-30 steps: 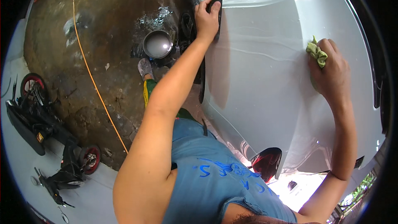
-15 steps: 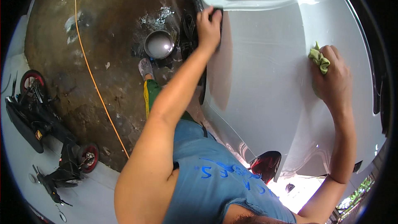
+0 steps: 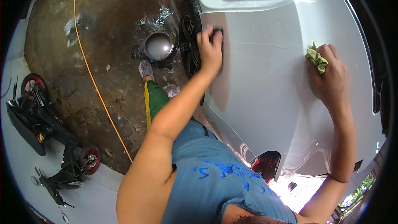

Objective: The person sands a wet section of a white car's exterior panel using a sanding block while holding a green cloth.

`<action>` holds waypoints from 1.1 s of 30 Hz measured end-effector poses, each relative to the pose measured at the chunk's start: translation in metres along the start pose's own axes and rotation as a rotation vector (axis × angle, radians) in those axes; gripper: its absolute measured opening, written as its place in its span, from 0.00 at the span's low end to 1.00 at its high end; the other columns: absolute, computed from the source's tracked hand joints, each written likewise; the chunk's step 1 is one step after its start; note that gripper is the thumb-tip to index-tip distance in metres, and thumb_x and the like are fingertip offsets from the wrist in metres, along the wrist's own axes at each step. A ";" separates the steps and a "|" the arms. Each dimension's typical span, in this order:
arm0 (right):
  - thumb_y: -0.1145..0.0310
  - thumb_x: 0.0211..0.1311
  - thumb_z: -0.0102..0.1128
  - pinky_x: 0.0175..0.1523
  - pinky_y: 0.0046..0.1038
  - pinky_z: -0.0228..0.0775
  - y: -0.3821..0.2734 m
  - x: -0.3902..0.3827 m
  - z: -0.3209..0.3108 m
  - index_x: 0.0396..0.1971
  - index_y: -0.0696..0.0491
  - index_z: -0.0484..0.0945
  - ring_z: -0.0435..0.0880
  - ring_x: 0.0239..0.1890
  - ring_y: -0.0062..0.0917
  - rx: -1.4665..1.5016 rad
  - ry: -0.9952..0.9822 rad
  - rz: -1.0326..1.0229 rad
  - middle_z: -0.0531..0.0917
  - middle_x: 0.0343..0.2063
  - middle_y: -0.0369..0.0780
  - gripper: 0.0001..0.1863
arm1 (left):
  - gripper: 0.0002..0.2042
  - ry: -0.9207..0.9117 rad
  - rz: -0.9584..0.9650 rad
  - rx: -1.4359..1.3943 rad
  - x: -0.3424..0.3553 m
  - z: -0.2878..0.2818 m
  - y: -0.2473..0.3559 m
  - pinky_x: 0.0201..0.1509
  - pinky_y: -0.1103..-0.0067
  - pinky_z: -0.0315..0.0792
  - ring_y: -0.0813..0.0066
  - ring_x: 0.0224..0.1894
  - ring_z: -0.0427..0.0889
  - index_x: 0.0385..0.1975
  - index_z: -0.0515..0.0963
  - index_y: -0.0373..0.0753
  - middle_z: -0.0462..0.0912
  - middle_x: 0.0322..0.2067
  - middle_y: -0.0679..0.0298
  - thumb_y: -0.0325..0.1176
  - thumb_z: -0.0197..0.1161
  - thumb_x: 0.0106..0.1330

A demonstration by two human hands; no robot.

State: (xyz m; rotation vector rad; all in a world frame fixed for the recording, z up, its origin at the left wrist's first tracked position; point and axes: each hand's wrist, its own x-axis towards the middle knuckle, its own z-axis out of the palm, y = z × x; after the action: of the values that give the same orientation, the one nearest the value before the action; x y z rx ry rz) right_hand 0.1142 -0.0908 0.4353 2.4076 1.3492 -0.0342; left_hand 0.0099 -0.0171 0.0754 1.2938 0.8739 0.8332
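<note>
My left hand (image 3: 210, 56) is closed over a black block-like pad (image 3: 219, 36), pressing it to a car's rear side panel above the wheel. Fingers and palm cover much of the pad. A dull beige-grey patch (image 3: 221, 89) runs along the wheel arch under it. Bunched in my right hand (image 3: 333, 74) is a yellow-green cloth (image 3: 317, 61), held against the upper part of the same silver-white car panel (image 3: 265, 70). The fingertips of that hand are partly hidden.
A round basin of cloudy liquid (image 3: 158, 46) stands on the wet floor beside the car's wheel (image 3: 190, 45). An orange hose (image 3: 92, 76) crosses the floor. Farther left is a black motorbike (image 3: 45, 116) with red rims. The red tail light (image 3: 266, 165) is near my body.
My left hand has slid the black pad along the panel, toward my body. My right hand and the cloth have shifted only slightly left.
</note>
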 end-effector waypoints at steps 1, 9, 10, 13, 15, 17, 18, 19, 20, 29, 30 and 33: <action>0.70 0.56 0.68 0.37 0.41 0.73 0.000 -0.001 0.001 0.35 0.53 0.74 0.82 0.32 0.43 0.013 0.001 0.002 0.80 0.33 0.42 0.11 | 0.19 -0.016 -0.021 0.029 -0.037 -0.008 0.008 0.65 0.63 0.65 0.49 0.57 0.72 0.57 0.72 0.31 0.72 0.50 0.47 0.37 0.61 0.73; 0.70 0.57 0.68 0.37 0.40 0.73 -0.008 0.002 -0.001 0.35 0.53 0.74 0.82 0.31 0.42 0.008 0.041 -0.034 0.80 0.33 0.42 0.11 | 0.20 0.089 -0.106 0.005 0.105 0.007 -0.002 0.61 0.65 0.67 0.47 0.53 0.74 0.51 0.75 0.30 0.75 0.49 0.44 0.42 0.63 0.71; 0.70 0.57 0.68 0.37 0.40 0.73 -0.006 0.002 0.000 0.35 0.53 0.74 0.82 0.32 0.41 0.003 0.043 -0.033 0.80 0.33 0.42 0.11 | 0.20 0.075 -0.097 0.011 0.100 0.007 -0.003 0.62 0.64 0.66 0.47 0.53 0.73 0.51 0.74 0.30 0.74 0.49 0.44 0.41 0.62 0.71; 0.70 0.57 0.69 0.37 0.40 0.73 -0.003 0.000 0.002 0.35 0.53 0.74 0.83 0.32 0.40 -0.006 0.031 -0.017 0.80 0.33 0.42 0.11 | 0.21 0.049 -0.013 0.011 0.028 0.005 -0.006 0.64 0.62 0.64 0.48 0.55 0.72 0.55 0.73 0.32 0.73 0.50 0.45 0.41 0.62 0.72; 0.70 0.57 0.69 0.37 0.39 0.73 -0.002 -0.004 0.001 0.35 0.53 0.74 0.83 0.32 0.40 -0.017 0.006 -0.002 0.80 0.33 0.41 0.11 | 0.20 0.003 -0.025 0.076 -0.048 -0.005 0.008 0.65 0.60 0.61 0.49 0.57 0.70 0.57 0.72 0.33 0.72 0.51 0.48 0.41 0.61 0.73; 0.70 0.57 0.69 0.38 0.39 0.73 -0.005 -0.002 -0.001 0.35 0.53 0.74 0.83 0.32 0.40 -0.013 0.011 -0.005 0.80 0.33 0.41 0.11 | 0.20 0.011 -0.005 0.097 -0.044 -0.006 0.008 0.65 0.59 0.61 0.49 0.57 0.69 0.57 0.72 0.34 0.72 0.51 0.49 0.41 0.61 0.73; 0.70 0.57 0.69 0.38 0.39 0.73 -0.005 -0.003 -0.002 0.35 0.53 0.74 0.83 0.32 0.40 -0.017 0.012 -0.003 0.80 0.33 0.41 0.11 | 0.20 0.009 0.015 0.113 -0.041 -0.005 0.008 0.65 0.59 0.60 0.49 0.56 0.69 0.57 0.72 0.34 0.71 0.52 0.49 0.40 0.61 0.73; 0.70 0.57 0.69 0.37 0.39 0.73 -0.005 -0.002 -0.003 0.35 0.53 0.74 0.83 0.32 0.40 -0.018 0.027 -0.017 0.80 0.33 0.41 0.11 | 0.19 0.037 0.006 0.097 -0.016 0.000 0.008 0.64 0.59 0.60 0.49 0.55 0.69 0.55 0.72 0.34 0.72 0.50 0.50 0.40 0.61 0.73; 0.70 0.57 0.69 0.37 0.39 0.73 -0.006 -0.002 -0.004 0.35 0.53 0.74 0.83 0.32 0.39 -0.019 0.045 -0.030 0.80 0.33 0.41 0.11 | 0.18 0.058 0.040 0.078 0.018 0.003 0.006 0.64 0.60 0.61 0.49 0.54 0.70 0.53 0.73 0.34 0.73 0.48 0.49 0.39 0.61 0.72; 0.70 0.57 0.68 0.36 0.39 0.73 -0.002 -0.002 0.000 0.35 0.53 0.75 0.83 0.31 0.39 -0.016 0.022 -0.012 0.80 0.33 0.41 0.10 | 0.21 -0.034 -0.019 0.038 -0.050 -0.006 0.012 0.66 0.65 0.64 0.53 0.58 0.71 0.57 0.72 0.30 0.73 0.52 0.48 0.41 0.60 0.74; 0.70 0.57 0.68 0.36 0.39 0.73 -0.002 -0.001 -0.001 0.35 0.53 0.75 0.83 0.31 0.39 -0.015 0.021 -0.016 0.80 0.33 0.41 0.10 | 0.21 -0.030 -0.021 0.040 -0.050 -0.008 0.013 0.66 0.65 0.64 0.53 0.58 0.71 0.57 0.72 0.30 0.73 0.52 0.48 0.41 0.60 0.74; 0.70 0.57 0.68 0.36 0.39 0.73 -0.004 0.000 -0.001 0.35 0.53 0.75 0.83 0.31 0.39 -0.007 0.016 -0.031 0.80 0.33 0.41 0.10 | 0.18 0.026 0.054 -0.004 -0.020 -0.007 0.011 0.63 0.63 0.66 0.51 0.54 0.73 0.55 0.73 0.31 0.72 0.50 0.48 0.37 0.63 0.72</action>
State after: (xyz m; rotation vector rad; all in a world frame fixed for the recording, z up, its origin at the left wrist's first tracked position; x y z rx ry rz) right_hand 0.1109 -0.0889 0.4350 2.3863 1.3913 -0.0191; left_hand -0.0055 -0.0314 0.0876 1.3106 0.8609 0.8949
